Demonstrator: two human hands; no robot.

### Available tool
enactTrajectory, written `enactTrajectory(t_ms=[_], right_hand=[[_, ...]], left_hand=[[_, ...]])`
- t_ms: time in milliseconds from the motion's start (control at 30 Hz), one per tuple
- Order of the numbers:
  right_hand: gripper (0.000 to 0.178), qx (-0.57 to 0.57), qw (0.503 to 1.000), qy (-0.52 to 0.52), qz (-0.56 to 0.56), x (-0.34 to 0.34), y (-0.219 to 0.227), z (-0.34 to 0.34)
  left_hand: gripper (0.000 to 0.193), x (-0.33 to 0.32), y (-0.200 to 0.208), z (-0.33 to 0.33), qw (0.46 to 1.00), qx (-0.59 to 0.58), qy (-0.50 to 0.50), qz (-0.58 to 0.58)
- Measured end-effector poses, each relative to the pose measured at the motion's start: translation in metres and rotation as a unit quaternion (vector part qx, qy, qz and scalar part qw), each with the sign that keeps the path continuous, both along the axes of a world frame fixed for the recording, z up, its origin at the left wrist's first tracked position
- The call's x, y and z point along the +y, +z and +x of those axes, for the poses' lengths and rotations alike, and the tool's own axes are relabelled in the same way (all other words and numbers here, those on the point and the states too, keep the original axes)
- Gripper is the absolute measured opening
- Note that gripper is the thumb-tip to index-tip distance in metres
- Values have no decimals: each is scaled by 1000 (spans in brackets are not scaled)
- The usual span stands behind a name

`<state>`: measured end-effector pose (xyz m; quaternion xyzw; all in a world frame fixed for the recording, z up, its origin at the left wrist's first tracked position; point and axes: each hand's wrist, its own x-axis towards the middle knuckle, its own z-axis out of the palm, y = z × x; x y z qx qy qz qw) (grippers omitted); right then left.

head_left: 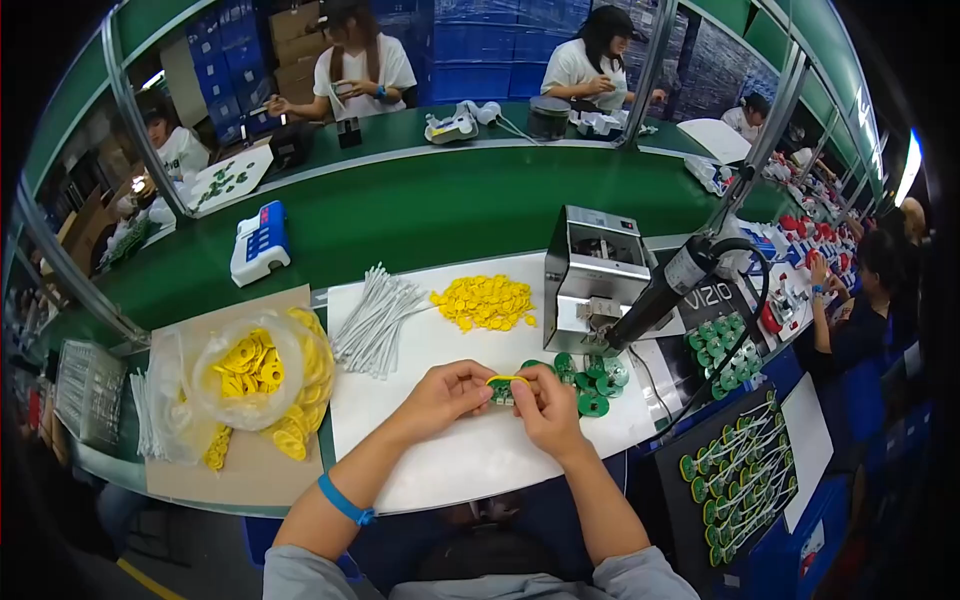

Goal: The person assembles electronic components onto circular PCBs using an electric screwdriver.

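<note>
Centrally, a yellow-edged green circuit board (503,391) is held over the white work sheet (455,468), pinched between the thumb and fingers of both the left hand (452,397) and the right hand (548,408), each nearly closed. Loose round green boards (593,405) are heaped just beside the right hand. Beyond, yellow discs (485,303) and white wires (376,322) are piled. Whether the yellow edge is a separate piece cannot quite be made out.

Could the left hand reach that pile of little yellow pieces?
Probably yes: the yellow pile lies just beyond the left hand, with only white sheet between. It holds a green board, though, so it might need to let go first.
</note>
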<state>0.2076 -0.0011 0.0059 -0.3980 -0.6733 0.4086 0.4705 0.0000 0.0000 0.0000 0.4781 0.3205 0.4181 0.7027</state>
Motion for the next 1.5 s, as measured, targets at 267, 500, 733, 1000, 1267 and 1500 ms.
enactTrajectory(t_ms=[267,500,733,1000,1267,1500], right_hand=[[12,21,1000,-5,-5,-15,21,-3],[11,-69,993,-65,75,-28,32,-5],[11,-110,934,-201,274,-9,67,26],[52,111,910,-279,285,61,78,93],[54,140,969,-153,136,86,64,119],[86,242,964,4,108,91,73,110]], left_hand=[[20,-14,23,-3,999,34,-12,27],[37,-33,52,16,903,213,136,348],[27,-33,47,12,856,343,162,351],[24,-1,17,47,780,417,163,437],[22,15,15,47,789,410,157,430],[21,17,16,44,797,403,151,425]])
